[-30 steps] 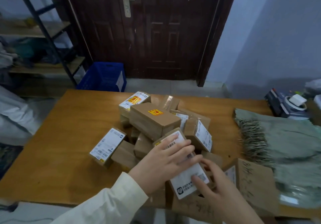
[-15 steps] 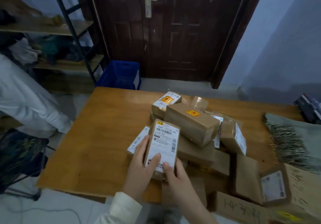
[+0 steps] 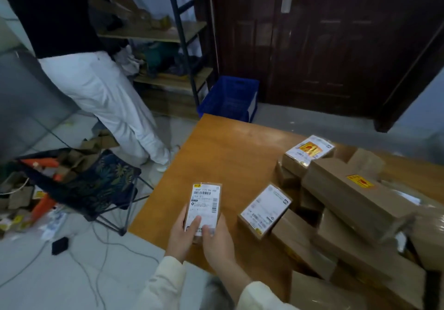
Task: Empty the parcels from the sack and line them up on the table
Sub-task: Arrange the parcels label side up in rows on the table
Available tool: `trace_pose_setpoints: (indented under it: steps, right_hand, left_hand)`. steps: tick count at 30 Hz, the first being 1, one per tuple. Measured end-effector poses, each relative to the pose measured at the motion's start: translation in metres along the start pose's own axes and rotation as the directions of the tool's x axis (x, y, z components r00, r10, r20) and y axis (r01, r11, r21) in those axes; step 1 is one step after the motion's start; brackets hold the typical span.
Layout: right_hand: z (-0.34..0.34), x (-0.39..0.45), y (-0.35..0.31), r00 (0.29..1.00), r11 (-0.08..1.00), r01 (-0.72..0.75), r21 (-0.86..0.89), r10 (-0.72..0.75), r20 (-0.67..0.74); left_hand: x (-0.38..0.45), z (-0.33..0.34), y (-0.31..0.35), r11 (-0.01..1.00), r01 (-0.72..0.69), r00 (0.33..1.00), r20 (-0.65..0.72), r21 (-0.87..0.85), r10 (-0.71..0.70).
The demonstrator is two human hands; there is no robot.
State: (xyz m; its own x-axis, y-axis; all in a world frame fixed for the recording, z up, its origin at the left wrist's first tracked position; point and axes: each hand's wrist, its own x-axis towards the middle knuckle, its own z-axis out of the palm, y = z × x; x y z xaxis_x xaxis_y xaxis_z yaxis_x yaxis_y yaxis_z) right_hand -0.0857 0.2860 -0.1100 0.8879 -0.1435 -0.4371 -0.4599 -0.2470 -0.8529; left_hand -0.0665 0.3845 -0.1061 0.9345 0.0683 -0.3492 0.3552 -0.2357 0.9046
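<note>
While the heap of parcels (image 3: 355, 213) is lying at three o'clock on the table (image 3: 216, 156), I am gripping one labelled parcel (image 3: 204, 206) with my left hand (image 3: 182, 235) and right hand (image 3: 217, 240), both closing round its near end, over the table's left part

Parcel sorting room, labelled cartons (image 3: 355, 204) heaped on table (image 3: 223, 151), storage shelving (image 3: 168, 33)

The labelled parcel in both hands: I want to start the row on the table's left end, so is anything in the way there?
Nothing visible. The labelled parcel, held by the left hand and right hand, is over bare table. The pile of parcels lies to its right.
</note>
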Motion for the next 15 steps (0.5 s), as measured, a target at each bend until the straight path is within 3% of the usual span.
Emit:
trace_pose_setpoints:
  steps: [4,7,11,15]
  right_hand:
    - [0.041,0.028,0.011,0.994,0.994,-0.102,-0.027,0.100,-0.050]
    - [0.066,0.054,0.007,0.987,0.996,-0.087,-0.030,0.083,-0.135]
    - [0.091,0.103,-0.018,0.967,0.992,-0.089,0.092,0.108,-0.230]
    - [0.104,0.152,-0.046,0.941,0.993,-0.074,0.097,0.102,-0.323]
  left_hand:
    - [0.034,-0.011,-0.026,0.998,0.061,0.997,0.054,0.022,-0.062]
    - [0.073,-0.028,-0.036,0.996,0.074,0.992,0.104,0.041,-0.078]
    - [0.135,-0.049,-0.026,0.998,0.012,0.977,0.210,0.054,-0.023]
    - [0.198,-0.059,-0.010,0.997,-0.049,0.958,0.287,0.065,0.028]
